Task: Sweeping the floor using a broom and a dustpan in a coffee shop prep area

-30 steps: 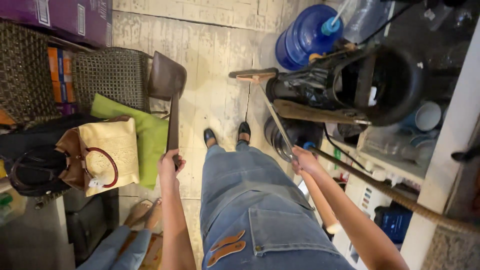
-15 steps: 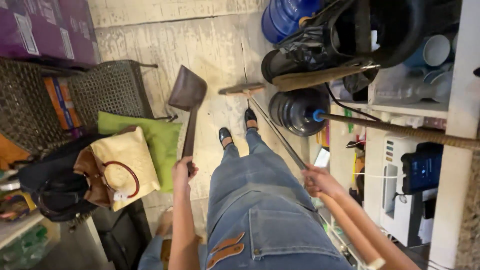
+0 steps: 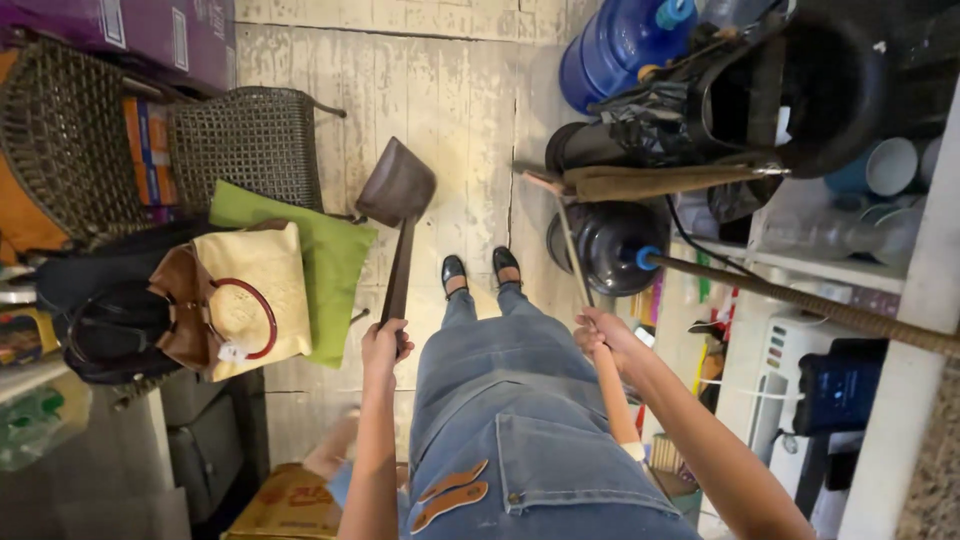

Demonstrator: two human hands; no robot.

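Observation:
My left hand (image 3: pixel 385 345) grips the long handle of a brown dustpan (image 3: pixel 397 187), whose scoop hangs above the pale wooden floor (image 3: pixel 440 90) in front of my black shoes (image 3: pixel 478 270). My right hand (image 3: pixel 602 335) is closed around the thin stick of a broom (image 3: pixel 572 238); its wooden head lies across the floor near the dark water jug (image 3: pixel 605 245). I stand in blue denim overalls, looking straight down.
On the left stand wicker chairs (image 3: pixel 250 145) with a green cushion (image 3: pixel 325 265), a cream handbag (image 3: pixel 245 295) and a black bag (image 3: pixel 110 320). Blue water bottles (image 3: pixel 620 45), a black bucket (image 3: pixel 800 90) and shelves with cups (image 3: pixel 890 165) crowd the right.
The view has shifted so my feet sit lower in frame. The dustpan has swung out ahead and slightly right, and my right hand has risen along the broom stick.

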